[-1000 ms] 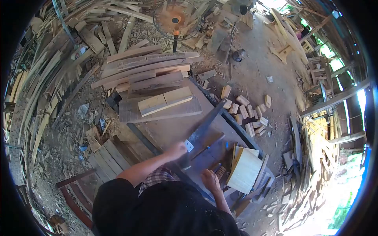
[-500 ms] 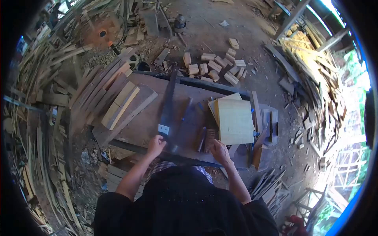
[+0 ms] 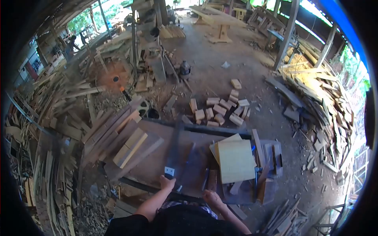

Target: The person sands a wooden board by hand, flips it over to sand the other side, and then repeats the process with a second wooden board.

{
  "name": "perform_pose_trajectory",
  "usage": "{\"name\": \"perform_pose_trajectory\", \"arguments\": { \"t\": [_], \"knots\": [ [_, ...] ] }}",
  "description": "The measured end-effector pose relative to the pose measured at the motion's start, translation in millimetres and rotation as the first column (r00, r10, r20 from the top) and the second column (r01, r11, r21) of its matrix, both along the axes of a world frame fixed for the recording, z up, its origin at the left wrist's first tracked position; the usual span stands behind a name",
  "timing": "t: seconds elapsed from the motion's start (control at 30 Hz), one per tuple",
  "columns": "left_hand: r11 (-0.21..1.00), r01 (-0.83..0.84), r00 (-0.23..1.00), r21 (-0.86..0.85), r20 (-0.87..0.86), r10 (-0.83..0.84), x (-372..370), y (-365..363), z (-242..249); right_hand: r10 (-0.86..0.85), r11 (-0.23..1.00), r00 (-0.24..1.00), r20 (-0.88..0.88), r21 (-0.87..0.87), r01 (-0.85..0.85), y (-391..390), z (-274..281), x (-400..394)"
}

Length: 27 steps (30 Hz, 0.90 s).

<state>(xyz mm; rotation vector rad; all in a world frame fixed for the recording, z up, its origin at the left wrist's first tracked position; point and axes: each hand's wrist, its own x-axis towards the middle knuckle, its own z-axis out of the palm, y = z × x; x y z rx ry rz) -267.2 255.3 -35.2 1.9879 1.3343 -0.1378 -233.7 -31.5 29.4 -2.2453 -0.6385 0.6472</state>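
Observation:
My left hand (image 3: pixel 167 183) is closed at the near end of a long dark tapered blade (image 3: pixel 174 147), which looks like a hand saw. A white plate with two dark dots (image 3: pixel 169 171) sits just beyond my fingers. The blade lies lengthwise away from me over the brown worktable (image 3: pixel 157 135). My right hand (image 3: pixel 214 199) is curled closed near the table's front edge, and what it holds, if anything, is hidden. Just beyond it lies a brown ribbed block (image 3: pixel 212 179). Pale square boards (image 3: pixel 236 161) are stacked to its right.
Planks (image 3: pixel 131 147) lie at the table's left end. Small wood blocks (image 3: pixel 220 108) are scattered on the ground behind it. Scrap piles (image 3: pixel 51 157) stand at left, more timber (image 3: pixel 323 102) at right. A person (image 3: pixel 73 43) is far back at left.
The view has tilted up, bringing the far workshop in and shifting the table lower. My left hand stays at the blade's near end; my right hand has drawn slightly nearer the table's front edge.

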Motion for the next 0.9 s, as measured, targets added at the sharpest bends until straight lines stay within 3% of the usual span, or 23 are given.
{"name": "perform_pose_trajectory", "arguments": {
  "t": [0.07,0.13,0.2,0.27,0.3,0.37,0.4,0.47,0.5,0.53,0.57,0.6,0.63,0.67,0.73,0.77,0.8,0.87,0.9],
  "knots": [
    [0.998,-0.057,0.998,0.034,0.028,0.056,0,2,1,0.028,0.998,1.000,0.009,0.054,-0.028,7,-8,3],
    [0.962,-0.031,0.999,-0.272,-0.001,0.032,2,10,12,0.066,0.992,0.997,0.029,0.104,-0.069,17,-12,16],
    [0.973,-0.012,0.996,-0.232,0.089,0.033,2,5,20,0.099,0.980,0.993,-0.068,0.181,-0.085,27,-9,24],
    [0.905,-0.116,0.952,-0.408,0.214,0.219,-1,-5,30,0.112,0.972,0.989,-0.096,0.216,-0.089,35,-2,27],
    [0.907,-0.118,0.948,-0.403,0.226,0.224,1,-11,42,0.073,0.976,0.988,-0.136,0.215,-0.043,42,-3,33],
    [0.934,-0.066,0.875,-0.352,0.429,0.223,-2,-23,62,0.040,0.975,0.984,-0.173,0.220,-0.001,57,4,42],
    [0.934,-0.072,0.874,-0.349,0.430,0.228,-4,-24,61,-0.005,0.979,0.965,-0.261,0.195,0.058,65,13,48],
    [0.985,0.114,0.843,-0.127,0.538,-0.028,-4,-27,52,-0.046,0.981,0.939,-0.340,0.160,0.106,75,19,51],
    [0.994,0.108,0.807,-0.025,0.585,-0.073,-3,-35,55,-0.029,0.959,0.927,-0.374,0.252,0.131,84,18,55],
    [0.995,0.100,0.803,-0.025,0.593,-0.066,0,-38,59,-0.007,0.928,0.914,-0.406,0.339,0.157,90,18,57],
    [0.982,0.189,0.805,0.007,0.571,-0.159,1,-41,62,0.001,0.929,0.917,-0.399,0.339,0.146,94,17,58],
    [0.960,0.276,0.800,0.035,0.545,-0.250,3,-46,78,0.014,0.903,0.825,-0.565,0.362,0.232,99,20,59],
    [0.960,0.278,0.824,-0.040,0.523,-0.217,7,-52,92,0.037,0.873,0.704,-0.710,0.365,0.323,103,23,60],
    [0.961,0.273,0.822,-0.039,0.529,-0.212,9,-55,87,0.040,0.875,0.708,-0.705,0.366,0.316,106,23,64],
    [0.915,0.401,0.663,0.041,0.677,-0.321,17,-64,96,0.149,0.832,0.626,-0.765,0.440,0.339,112,25,71],
    [0.861,0.445,0.689,0.248,0.520,-0.506,17,-68,101,0.113,0.794,0.582,-0.805,0.425,0.434,113,26,70],
    [0.863,0.440,0.688,0.249,0.524,-0.502,17,-73,95,0.114,0.796,0.585,-0.803,0.426,0.429,111,24,69],
    [0.807,0.405,0.628,0.429,0.511,-0.587,18,-80,83,-0.177,0.767,0.609,-0.773,0.279,0.578,107,21,66],
    [0.808,0.399,0.629,0.433,0.513,-0.585,16,-80,89,-0.112,0.704,0.549,-0.828,0.324,0.632,100,17,65]
  ]
}}
